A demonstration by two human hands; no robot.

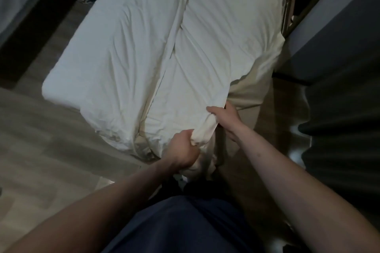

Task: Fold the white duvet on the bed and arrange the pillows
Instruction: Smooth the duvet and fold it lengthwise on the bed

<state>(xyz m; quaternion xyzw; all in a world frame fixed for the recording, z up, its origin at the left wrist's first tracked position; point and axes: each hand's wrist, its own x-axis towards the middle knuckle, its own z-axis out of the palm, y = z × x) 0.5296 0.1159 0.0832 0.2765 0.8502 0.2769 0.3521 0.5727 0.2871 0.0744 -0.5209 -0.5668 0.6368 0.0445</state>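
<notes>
My left hand point(182, 151) clenches the bunched near corner of the white duvet point(216, 47); my right hand point(223, 118) grasps the same edge just beyond (thumb on top). The duvet lies folded lengthwise along the bed point(98, 63).

1. Head view: one wide-angle camera, worn on the person's head, is looking steeply down and forward from the foot end of the bed point(67, 88).
2. Near field: both forearms are entering from the lower corners; the left hand point(182, 150) and right hand point(224, 118) are sitting just below frame centre, close to the lens.
3. Far field: the white duvet point(216, 47) is stretching toward the upper edge.
4. Margins: the floor point(41, 139) is filling the left side, bending with lens distortion.
</notes>
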